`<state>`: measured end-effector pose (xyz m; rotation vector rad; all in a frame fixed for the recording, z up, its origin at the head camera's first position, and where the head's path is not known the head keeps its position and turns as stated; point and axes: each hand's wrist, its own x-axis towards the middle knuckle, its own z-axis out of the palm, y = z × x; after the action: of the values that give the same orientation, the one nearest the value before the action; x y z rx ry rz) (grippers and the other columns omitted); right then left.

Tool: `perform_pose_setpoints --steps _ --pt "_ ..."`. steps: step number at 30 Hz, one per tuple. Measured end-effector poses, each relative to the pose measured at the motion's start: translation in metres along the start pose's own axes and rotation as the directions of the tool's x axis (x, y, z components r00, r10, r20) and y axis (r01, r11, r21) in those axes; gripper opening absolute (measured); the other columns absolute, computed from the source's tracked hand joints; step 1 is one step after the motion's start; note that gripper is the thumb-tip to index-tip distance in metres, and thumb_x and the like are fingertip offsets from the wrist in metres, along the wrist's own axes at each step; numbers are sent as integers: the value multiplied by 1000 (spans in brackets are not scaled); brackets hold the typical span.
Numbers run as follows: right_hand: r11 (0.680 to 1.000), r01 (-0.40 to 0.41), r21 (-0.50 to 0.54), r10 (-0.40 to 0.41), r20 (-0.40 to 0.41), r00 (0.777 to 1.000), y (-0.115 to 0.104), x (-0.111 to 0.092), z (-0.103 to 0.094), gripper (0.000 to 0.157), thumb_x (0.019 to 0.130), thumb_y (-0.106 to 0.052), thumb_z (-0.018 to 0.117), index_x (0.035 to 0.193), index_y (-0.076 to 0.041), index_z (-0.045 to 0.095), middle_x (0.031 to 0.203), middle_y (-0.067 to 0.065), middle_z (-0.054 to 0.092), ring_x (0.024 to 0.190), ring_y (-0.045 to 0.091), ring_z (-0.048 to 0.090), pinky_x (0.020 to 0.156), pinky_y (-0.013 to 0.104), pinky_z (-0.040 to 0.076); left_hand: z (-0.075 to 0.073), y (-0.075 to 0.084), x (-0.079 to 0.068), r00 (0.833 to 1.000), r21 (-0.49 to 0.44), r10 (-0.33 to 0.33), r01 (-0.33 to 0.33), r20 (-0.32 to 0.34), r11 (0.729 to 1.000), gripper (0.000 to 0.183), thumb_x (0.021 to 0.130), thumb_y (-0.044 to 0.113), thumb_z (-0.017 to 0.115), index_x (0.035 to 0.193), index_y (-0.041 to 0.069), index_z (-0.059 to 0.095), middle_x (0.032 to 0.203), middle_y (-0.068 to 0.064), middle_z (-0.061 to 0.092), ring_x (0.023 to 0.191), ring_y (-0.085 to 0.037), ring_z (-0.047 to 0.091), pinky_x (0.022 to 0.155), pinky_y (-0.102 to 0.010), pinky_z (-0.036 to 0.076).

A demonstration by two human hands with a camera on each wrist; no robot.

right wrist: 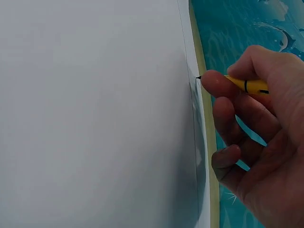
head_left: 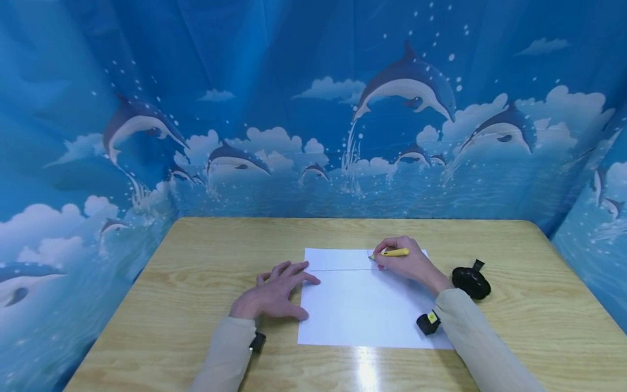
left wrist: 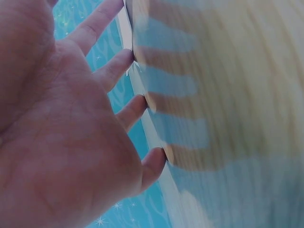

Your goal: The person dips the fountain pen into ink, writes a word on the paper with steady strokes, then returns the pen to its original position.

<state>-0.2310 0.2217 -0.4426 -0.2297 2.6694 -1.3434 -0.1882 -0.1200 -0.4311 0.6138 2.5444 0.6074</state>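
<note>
One sheet of white paper (head_left: 362, 307) lies flat on the wood-grained table (head_left: 220, 239) in the head view, and we see a thin dark line (head_left: 338, 270) running across its upper part. We find the left hand (head_left: 274, 294) at the paper's left edge, back upward, its fingers spread and uncurled, some reaching onto the sheet. Over the paper's upper right part, the right hand (head_left: 405, 262) pinches a yellow pen (head_left: 397, 252), its tip pointing left at a short mark (head_left: 368, 253) above the line. Just right of the right wrist we notice a black object (head_left: 471, 282), and a blue dolphin backdrop (head_left: 294, 103) hangs behind the table. Through the left wrist view, we see the left hand's fingers stretched apart, with finger-shaped bands on the glossy tabletop beside them. From the right wrist view, we see thumb and forefinger holding the pen, its dark tip at the paper near one edge, the other fingers bent.
</note>
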Motion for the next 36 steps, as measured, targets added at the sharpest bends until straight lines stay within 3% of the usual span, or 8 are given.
perform_pose_setpoints --steps 7,20,27,36 --pt "999 29 -26 -29 -5 1000 -1 -2 1 11 93 -20 71 99 -13 77 97 3 73 87 20 61 80 34 48 1 1 0 1000 -4 -6 6 1 1000 63 83 46 77 141 43 53 171 8 21 159 -38 9 115 -75 15" --pt "999 34 0 -34 11 999 1 -3 2 10 93 -18 70 98 -12 76 87 2 73 78 21 61 76 33 48 -1 1 0 1000 -9 -4 4 -2 1000 64 83 44 78 141 42 54 172 6 21 159 -39 8 116 -75 14" --pt "1000 3 5 -3 23 1000 1 -4 3 12 93 -20 71 98 -11 75 79 2 72 70 20 61 66 29 47 -1 1 0 1000 6 -1 1 -5 1000 64 82 46 78 142 42 53 172 7 21 159 -39 9 115 -76 15" --pt "1000 22 22 -23 40 999 3 -6 3 11 92 -20 72 96 -11 74 76 3 71 65 18 58 60 27 44 -1 0 0 1000 9 1 -1 -7 1000 65 82 46 78 142 43 53 172 7 21 159 -39 9 115 -76 15"
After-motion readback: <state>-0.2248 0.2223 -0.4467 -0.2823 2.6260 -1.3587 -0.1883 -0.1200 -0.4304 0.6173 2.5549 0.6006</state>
